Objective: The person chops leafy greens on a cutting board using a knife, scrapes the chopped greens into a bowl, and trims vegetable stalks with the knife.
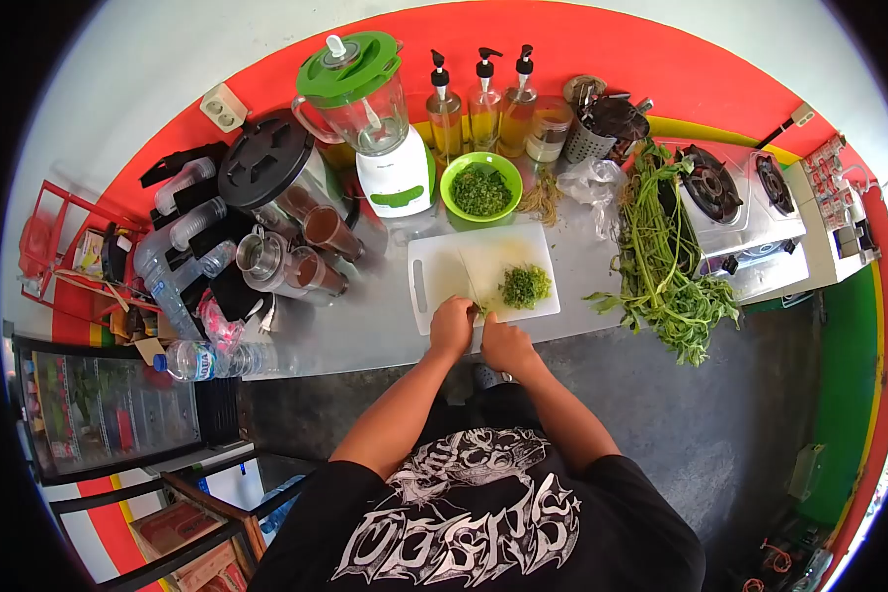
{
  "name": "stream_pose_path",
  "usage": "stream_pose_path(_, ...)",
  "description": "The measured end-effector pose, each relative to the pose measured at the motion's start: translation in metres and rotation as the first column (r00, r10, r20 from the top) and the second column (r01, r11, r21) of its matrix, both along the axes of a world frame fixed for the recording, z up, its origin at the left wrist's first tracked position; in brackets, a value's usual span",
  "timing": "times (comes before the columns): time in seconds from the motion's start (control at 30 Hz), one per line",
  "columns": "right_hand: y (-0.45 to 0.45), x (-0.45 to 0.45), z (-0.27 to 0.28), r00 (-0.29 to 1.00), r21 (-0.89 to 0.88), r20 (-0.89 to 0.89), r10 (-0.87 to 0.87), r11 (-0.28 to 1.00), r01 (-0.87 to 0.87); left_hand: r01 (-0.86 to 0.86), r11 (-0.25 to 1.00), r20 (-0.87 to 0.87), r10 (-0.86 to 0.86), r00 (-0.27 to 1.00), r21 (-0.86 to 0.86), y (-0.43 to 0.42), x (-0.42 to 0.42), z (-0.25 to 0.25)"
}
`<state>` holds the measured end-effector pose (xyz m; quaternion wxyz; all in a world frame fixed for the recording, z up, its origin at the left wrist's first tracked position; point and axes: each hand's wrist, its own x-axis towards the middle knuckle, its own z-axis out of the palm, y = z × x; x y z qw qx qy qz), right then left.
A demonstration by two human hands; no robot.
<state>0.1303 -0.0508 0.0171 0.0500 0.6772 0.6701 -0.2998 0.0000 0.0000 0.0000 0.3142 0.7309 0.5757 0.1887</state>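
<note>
Knife (469, 278) on or just over the white cutting board (442, 259), blade pointing away from the body, long axis leaning slightly left. Left hand (452, 327) and right hand (507, 346) at its near end, fingers curled (grip hidden; cannot tell which is clamped on it). Chopped greens (525, 286) right of blade. Green bowl (516, 197) beyond, more greens inside. Pump bottles (484, 118): yellowish liquid.
</note>
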Motion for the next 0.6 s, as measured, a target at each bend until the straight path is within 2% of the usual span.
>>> stream_pose_path(0.07,-0.009,-0.001,0.004,0.999,0.040,-0.002,-0.045,0.998,0.045,-0.024,1.000,-0.009,0.024,1.000,0.017,0.001,0.006,0.002)
stream_pose_path(0.1,-0.008,-0.014,0.003,0.999,0.028,-0.020,-0.043,0.999,0.044,-0.036,0.999,-0.069,0.034,0.997,-0.033,0.007,-0.003,0.011)
stream_pose_path(0.2,-0.008,-0.006,0.004,1.000,0.128,0.004,-0.022,0.992,0.021,-0.012,0.996,-0.071,0.006,0.997,-0.090,0.006,-0.001,0.003)
stream_pose_path(0.3,-0.010,-0.006,0.002,0.999,0.167,0.037,0.002,0.986,-0.008,0.030,0.999,-0.055,-0.031,0.998,-0.018,0.008,-0.004,0.004)
stream_pose_path(0.6,-0.008,-0.006,0.008,0.999,0.143,0.038,0.008,0.990,-0.014,0.077,0.997,-0.004,-0.077,0.997,-0.027,0.016,-0.008,0.002)
